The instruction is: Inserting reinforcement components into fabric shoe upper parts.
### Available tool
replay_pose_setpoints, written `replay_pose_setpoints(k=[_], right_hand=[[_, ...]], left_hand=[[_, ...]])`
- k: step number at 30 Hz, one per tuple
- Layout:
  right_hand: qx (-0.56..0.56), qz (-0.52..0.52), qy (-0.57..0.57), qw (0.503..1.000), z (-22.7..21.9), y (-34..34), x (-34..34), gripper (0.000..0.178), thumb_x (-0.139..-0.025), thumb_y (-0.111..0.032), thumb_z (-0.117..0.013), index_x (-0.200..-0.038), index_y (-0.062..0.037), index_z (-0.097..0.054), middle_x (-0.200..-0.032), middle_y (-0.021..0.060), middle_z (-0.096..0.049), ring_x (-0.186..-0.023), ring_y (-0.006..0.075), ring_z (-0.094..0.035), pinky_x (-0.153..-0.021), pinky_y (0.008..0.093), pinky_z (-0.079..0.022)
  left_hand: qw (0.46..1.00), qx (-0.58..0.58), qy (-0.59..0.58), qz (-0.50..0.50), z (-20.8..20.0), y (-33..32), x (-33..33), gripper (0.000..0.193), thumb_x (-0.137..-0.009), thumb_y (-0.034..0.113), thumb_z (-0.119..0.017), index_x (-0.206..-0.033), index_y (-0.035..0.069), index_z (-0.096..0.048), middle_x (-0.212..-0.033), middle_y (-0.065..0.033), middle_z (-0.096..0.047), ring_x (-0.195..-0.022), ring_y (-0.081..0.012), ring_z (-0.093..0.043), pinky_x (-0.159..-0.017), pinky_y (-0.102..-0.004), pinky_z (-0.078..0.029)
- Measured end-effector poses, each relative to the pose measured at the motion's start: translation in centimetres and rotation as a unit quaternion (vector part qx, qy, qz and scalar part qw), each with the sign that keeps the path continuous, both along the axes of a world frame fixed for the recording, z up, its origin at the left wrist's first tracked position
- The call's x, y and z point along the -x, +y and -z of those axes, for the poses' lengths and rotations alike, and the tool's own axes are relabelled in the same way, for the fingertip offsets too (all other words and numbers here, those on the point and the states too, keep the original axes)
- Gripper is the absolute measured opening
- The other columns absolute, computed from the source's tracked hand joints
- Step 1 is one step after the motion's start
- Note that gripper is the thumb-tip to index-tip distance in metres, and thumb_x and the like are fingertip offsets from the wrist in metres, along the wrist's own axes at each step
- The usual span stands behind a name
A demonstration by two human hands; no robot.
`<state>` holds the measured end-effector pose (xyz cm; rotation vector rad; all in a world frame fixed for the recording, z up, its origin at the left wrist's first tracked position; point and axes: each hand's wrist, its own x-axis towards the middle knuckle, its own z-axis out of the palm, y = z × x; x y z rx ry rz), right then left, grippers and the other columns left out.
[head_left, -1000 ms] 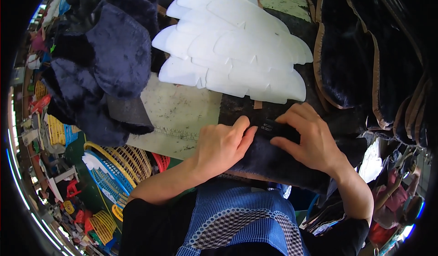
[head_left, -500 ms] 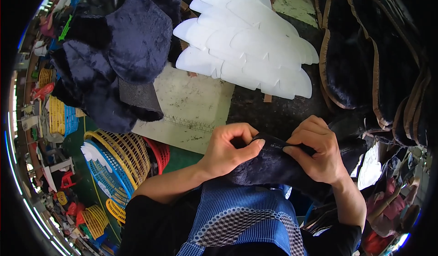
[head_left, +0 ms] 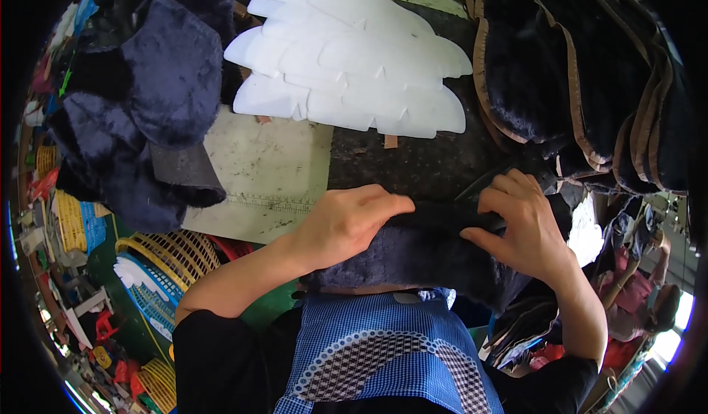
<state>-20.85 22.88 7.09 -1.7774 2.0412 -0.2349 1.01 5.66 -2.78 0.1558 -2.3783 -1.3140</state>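
A dark navy plush fabric piece (head_left: 413, 259) lies in front of me at the table's near edge, its upper edge showing a smooth dark strip. My left hand (head_left: 350, 222) rests on that strip with the index finger stretched along it; its thumb is hidden. Over the right part of the piece, my right hand (head_left: 520, 226) is open, thumb and index finger apart. A thin dark pointed thing (head_left: 476, 187) shows behind its fingers; I cannot tell what it is or whether the hand touches it.
White scalloped sheets (head_left: 354, 60) lie stacked beyond my hands. Navy plush pieces (head_left: 173, 74) are heaped at the left, beside a pale marked board (head_left: 258, 174). Brown-edged dark pieces (head_left: 516, 67) hang at the right. Baskets (head_left: 166, 255) stand lower left; a person (head_left: 634, 288) is far right.
My fingers have released their pinch on the plush edge: the right thumb and index finger have parted, and the left hand lies over the strip. The whole view has shifted.
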Motion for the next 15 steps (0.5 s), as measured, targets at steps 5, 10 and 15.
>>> replay_pose_setpoints(k=[5, 10, 15], right_hand=[[-0.071, 0.042, -0.047, 0.996, -1.5, -1.8, -0.7, 0.023, -0.081, -0.02, -0.08, -0.088, -0.0054, -0.063, -0.082, 0.0109, -0.065, -0.085, 0.0336, -0.065, -0.071, 0.0481, -0.051], [-0.151, 0.027, 0.049, 0.987, 1.0, -3.1, 0.9, 0.02, -0.087, -0.022, -0.076, -0.091, -0.0062, -0.066, -0.083, 0.012, -0.069, -0.087, 0.0348, -0.068, -0.073, 0.0484, -0.052], [-0.172, 0.034, 0.029, 0.984, 2.3, -3.8, 1.1, 0.02, -0.086, -0.023, -0.077, -0.09, -0.0069, -0.067, -0.079, 0.0115, -0.069, -0.086, 0.0347, -0.068, -0.072, 0.0486, -0.051]], left_hand=[[0.99, 0.141, -0.019, 0.023, 0.2, 0.2, -0.8, 0.037, -0.079, -0.003, -0.07, -0.112, 0.012, -0.078, -0.086, -0.006, -0.061, -0.073, -0.0196, -0.066, -0.057, -0.03, -0.055], [0.98, 0.194, -0.035, 0.022, -0.4, 0.3, -0.9, 0.041, -0.077, 0.0, -0.07, -0.115, 0.013, -0.079, -0.076, -0.0025, -0.053, -0.066, -0.0161, -0.059, -0.054, -0.0286, -0.052], [0.973, 0.221, -0.055, 0.026, -0.3, 0.2, -1.1, 0.04, -0.076, 0.005, -0.072, -0.114, 0.014, -0.079, -0.077, -0.0007, -0.052, -0.065, -0.0141, -0.057, -0.052, -0.0273, -0.049]])
